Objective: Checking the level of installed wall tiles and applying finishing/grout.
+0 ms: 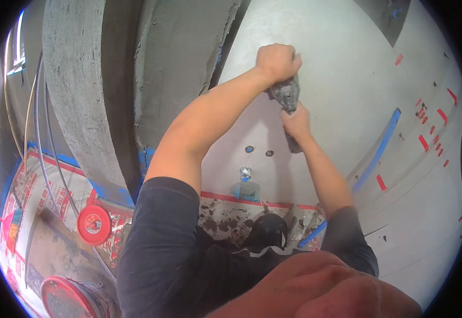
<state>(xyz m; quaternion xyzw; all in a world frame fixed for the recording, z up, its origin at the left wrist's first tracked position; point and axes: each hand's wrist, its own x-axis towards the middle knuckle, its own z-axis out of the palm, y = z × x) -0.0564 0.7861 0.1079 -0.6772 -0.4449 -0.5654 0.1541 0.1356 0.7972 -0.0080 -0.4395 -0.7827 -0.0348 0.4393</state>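
Observation:
Both my hands are on a dark, mortar-smeared handheld power tool [286, 95], raised against a large pale tile wall [316, 53]. My left hand [277, 61] is closed over its upper end, with the arm stretched out from the left. Lower down, my right hand [296, 123] wraps round the tool's narrower handle, whose end shows below the fist. The tool's working face is hidden, so its exact kind cannot be told. Below it, two small round pipe outlets [249, 149] sit in the wall. Under them is a silver-topped fitting with a bluish round base [246, 190].
Red tile wedges [382, 182] and a long blue strip [376, 153] are at the right. A concrete column [77, 79] stands left. Hanging cables [39, 106], a red round lid [94, 224] and a red-rimmed bucket [69, 299] are nearby. Mortar spatters the floor sheet [223, 214] near my shoe.

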